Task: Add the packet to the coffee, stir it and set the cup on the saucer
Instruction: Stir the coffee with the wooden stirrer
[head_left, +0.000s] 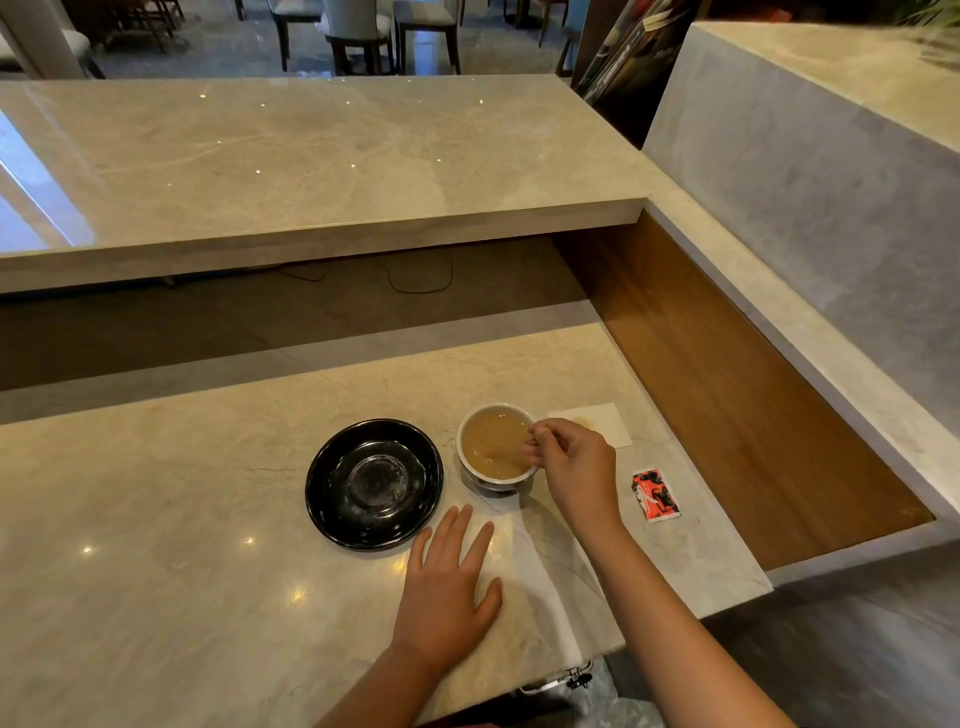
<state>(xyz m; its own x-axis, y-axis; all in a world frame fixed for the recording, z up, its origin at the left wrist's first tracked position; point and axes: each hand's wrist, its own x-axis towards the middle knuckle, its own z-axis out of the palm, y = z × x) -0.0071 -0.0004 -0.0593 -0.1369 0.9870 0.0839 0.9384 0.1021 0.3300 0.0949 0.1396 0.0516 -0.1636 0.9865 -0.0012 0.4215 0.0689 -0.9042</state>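
Note:
A white cup (470, 421) of light-brown coffee stands on the marble counter, right of an empty black saucer (374, 484). My right hand (571, 467) hovers at the cup's right rim, fingers pinched over the coffee as if on a small stirrer; the stirrer itself is too small and blurred to make out. My left hand (449, 582) lies flat on the counter, fingers spread, just below the saucer and cup. A red, black and white packet (655, 493) lies on the counter to the right of my right wrist.
A white napkin (597, 422) with a brown stain lies behind my right hand. A raised marble bar ledge (311, 171) runs across the back. A wooden recess (727, 374) drops off at the counter's right edge. Chairs stand beyond the bar.

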